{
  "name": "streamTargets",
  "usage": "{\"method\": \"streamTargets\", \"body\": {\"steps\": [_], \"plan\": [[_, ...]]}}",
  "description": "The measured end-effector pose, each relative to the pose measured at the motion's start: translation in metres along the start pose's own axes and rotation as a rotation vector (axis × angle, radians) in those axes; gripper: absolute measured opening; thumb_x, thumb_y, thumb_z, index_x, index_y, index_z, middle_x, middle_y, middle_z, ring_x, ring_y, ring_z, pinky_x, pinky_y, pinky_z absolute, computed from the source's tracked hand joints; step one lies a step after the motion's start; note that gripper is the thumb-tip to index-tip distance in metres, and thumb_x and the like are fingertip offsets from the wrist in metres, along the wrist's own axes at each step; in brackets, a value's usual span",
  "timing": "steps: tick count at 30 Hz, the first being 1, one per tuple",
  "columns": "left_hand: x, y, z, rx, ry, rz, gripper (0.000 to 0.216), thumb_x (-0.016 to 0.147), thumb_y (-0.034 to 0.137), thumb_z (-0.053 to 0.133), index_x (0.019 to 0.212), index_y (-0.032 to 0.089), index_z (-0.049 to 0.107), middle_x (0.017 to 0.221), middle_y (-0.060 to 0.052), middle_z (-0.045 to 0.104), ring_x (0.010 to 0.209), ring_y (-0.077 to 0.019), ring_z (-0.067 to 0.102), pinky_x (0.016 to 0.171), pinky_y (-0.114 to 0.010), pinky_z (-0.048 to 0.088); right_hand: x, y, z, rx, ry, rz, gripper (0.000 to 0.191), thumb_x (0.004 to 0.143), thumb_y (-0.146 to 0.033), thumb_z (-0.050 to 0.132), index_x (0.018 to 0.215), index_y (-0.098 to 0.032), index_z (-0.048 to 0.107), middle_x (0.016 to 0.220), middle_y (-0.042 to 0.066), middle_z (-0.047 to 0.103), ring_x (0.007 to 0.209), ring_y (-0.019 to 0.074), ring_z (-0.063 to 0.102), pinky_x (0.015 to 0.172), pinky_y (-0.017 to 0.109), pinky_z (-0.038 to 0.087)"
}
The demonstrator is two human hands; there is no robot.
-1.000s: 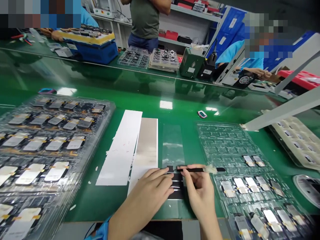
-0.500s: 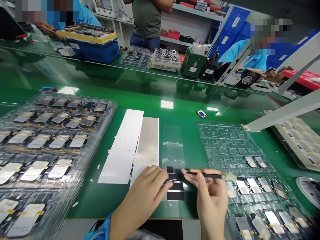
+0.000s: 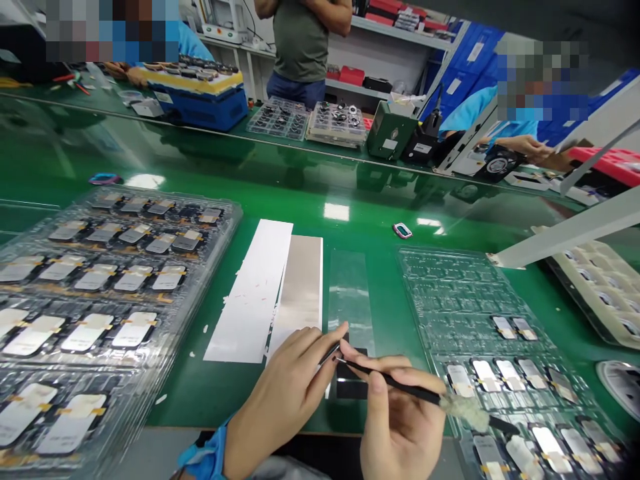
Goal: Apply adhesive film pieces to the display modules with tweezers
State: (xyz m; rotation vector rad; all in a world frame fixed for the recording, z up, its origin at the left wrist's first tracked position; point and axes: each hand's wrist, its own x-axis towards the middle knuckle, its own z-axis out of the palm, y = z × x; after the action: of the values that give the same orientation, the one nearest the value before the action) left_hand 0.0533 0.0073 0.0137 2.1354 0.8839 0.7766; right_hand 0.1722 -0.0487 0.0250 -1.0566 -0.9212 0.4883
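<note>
My left hand [image 3: 283, 393] pinches a thin dark strip [image 3: 329, 354] with a shiny edge between thumb and fingers. My right hand [image 3: 400, 420] grips black tweezers [image 3: 395, 382], which have a fuzzy white wrap [image 3: 463, 410] near the far end. The tweezer tip sits just beside that strip, close to my left fingertips. Below the hands, black pieces [image 3: 351, 387] lie on a clear film strip [image 3: 350, 293], partly hidden by my right hand. A silver sheet [image 3: 300, 293] and a white sheet [image 3: 250, 287] lie to the left of the film.
Clear trays of flat parts lie left [image 3: 120, 267] and right [image 3: 475, 287] of the sheets on the glossy green bench [image 3: 360, 230]. A cream tray [image 3: 600, 287] sits far right under a white bar [image 3: 565, 240]. Co-workers sit and stand beyond the bench.
My right hand has moved left and angled the tweezers down toward my left hand. My left hand has risen slightly from the black pieces, holding the thin strip.
</note>
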Motion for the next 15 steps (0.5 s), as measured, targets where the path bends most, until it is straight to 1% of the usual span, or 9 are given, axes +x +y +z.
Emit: {"method": "streamTargets", "body": {"steps": [3,8,11,15], "plan": [[-0.0013,-0.0004,0.0001,0.001,-0.004,-0.032,0.048,0.103,0.019,0.034,0.150,0.027,0.033,0.103,-0.007,0.059,0.095,-0.0219,0.058,0.083,-0.037,0.052,0.0001,0.0004,0.0061,-0.011,0.018,-0.049,0.017,0.095,-0.008,0.051,0.099,-0.024,0.047,0.090,0.002,0.070,0.092,0.0157,0.072,0.082,0.031,0.062],[-0.0019,0.0001,0.0008,-0.045,-0.038,-0.072,0.051,0.104,0.024,0.034,0.154,0.031,0.024,0.106,-0.007,0.056,0.097,-0.0230,0.056,0.085,-0.039,0.051,0.0016,0.0043,0.0089,-0.006,0.018,-0.076,0.018,0.094,-0.007,0.052,0.099,-0.023,0.047,0.089,0.002,0.069,0.091,0.0157,0.072,0.079,0.031,0.063],[-0.0016,0.0000,0.0006,-0.073,-0.056,-0.087,0.052,0.104,0.025,0.034,0.154,0.032,0.023,0.107,-0.007,0.055,0.098,-0.0233,0.055,0.086,-0.040,0.050,0.0016,0.0061,0.0082,-0.017,0.024,-0.070,0.018,0.094,-0.007,0.052,0.099,-0.023,0.047,0.089,0.002,0.069,0.091,0.0159,0.072,0.080,0.032,0.063],[-0.0030,0.0003,-0.0003,-0.088,-0.052,-0.075,0.052,0.104,0.024,0.032,0.154,0.032,0.023,0.107,-0.007,0.054,0.098,-0.0230,0.054,0.086,-0.040,0.049,0.0011,0.0064,0.0070,-0.036,0.021,-0.072,0.017,0.094,-0.008,0.052,0.099,-0.024,0.046,0.088,0.002,0.068,0.090,0.0168,0.072,0.075,0.032,0.064]]}}
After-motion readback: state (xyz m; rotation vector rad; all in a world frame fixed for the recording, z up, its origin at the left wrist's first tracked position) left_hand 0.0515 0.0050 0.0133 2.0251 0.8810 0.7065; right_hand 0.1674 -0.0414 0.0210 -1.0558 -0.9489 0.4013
